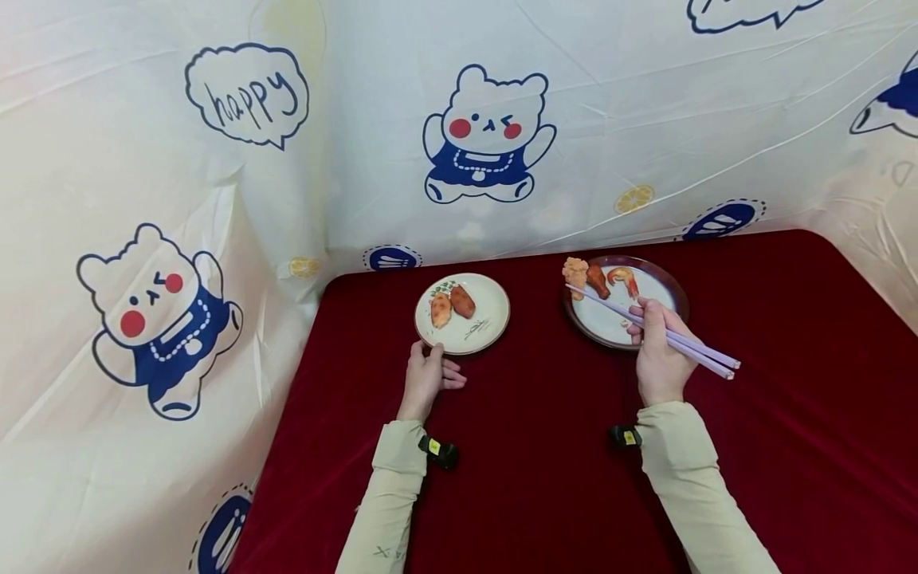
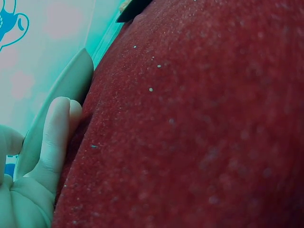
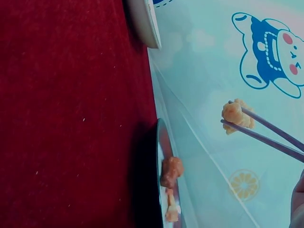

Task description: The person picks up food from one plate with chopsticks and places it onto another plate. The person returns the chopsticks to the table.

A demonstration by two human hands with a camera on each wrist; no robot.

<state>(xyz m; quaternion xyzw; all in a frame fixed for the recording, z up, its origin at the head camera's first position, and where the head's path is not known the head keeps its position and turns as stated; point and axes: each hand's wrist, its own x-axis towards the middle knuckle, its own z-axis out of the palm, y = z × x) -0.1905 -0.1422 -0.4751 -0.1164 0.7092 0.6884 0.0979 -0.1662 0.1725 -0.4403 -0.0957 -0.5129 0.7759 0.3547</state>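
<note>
My right hand (image 1: 663, 363) grips a pair of lilac chopsticks (image 1: 688, 344). Their tips pinch a pale golden, lumpy fried piece of food (image 3: 237, 115), held up off the dark-rimmed plate (image 1: 677, 299). On that plate lie a brown drumstick (image 1: 597, 281) and a shrimp (image 1: 624, 279); the hand hides part of the near side. My left hand (image 1: 425, 381) holds the near rim of the smaller cream plate (image 1: 495, 319) by thumb and finger, with other fingers stretched out to the right. Two browned oval pieces (image 1: 452, 304) lie on this plate beside printed green leaves.
Both plates stand toward the back of a table with a dark red cloth (image 1: 531, 446). White patterned sheets (image 1: 373, 119) hang behind and at the sides. A black wrist device (image 1: 441, 453) is strapped at each cuff.
</note>
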